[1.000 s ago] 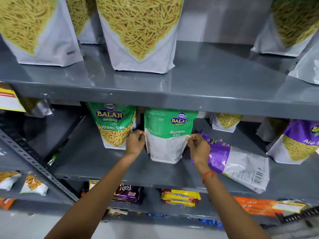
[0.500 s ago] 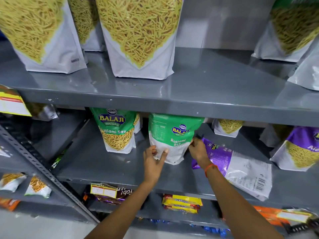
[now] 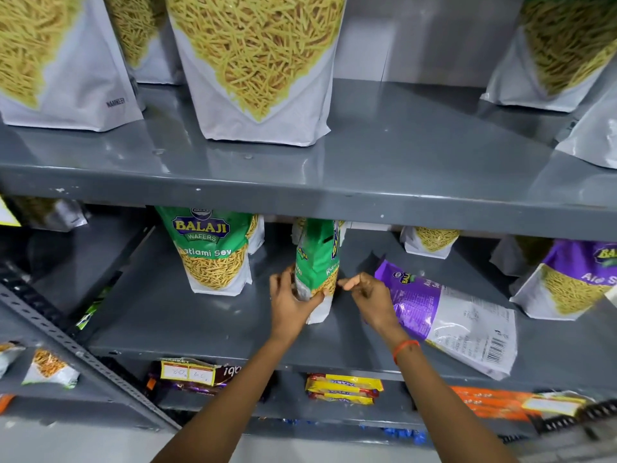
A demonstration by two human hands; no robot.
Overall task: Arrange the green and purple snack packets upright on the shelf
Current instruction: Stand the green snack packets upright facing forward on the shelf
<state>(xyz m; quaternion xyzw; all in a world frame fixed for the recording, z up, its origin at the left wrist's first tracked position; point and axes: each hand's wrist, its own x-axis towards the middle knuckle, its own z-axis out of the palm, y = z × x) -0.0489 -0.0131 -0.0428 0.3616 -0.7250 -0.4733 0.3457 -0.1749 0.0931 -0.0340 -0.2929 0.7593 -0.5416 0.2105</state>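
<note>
Left hand point(image 3: 292, 304): pinching the green packet point(image 3: 317, 262), turned edge-on.
Right hand point(image 3: 367, 295): loosely spread, empty.
Risk: thin packet tipping onto purple packet point(image 3: 447, 315).

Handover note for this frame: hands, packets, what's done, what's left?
Left hand: gripping the lower part of the middle green packet, which stands turned edge-on.
Right hand: open beside that packet, holding nothing.
Done: left green packet upright, facing front; right purple packet standing.
Left: turn the middle packet front-facing and set it down; stand up the purple packet lying flat on the shelf.
</note>
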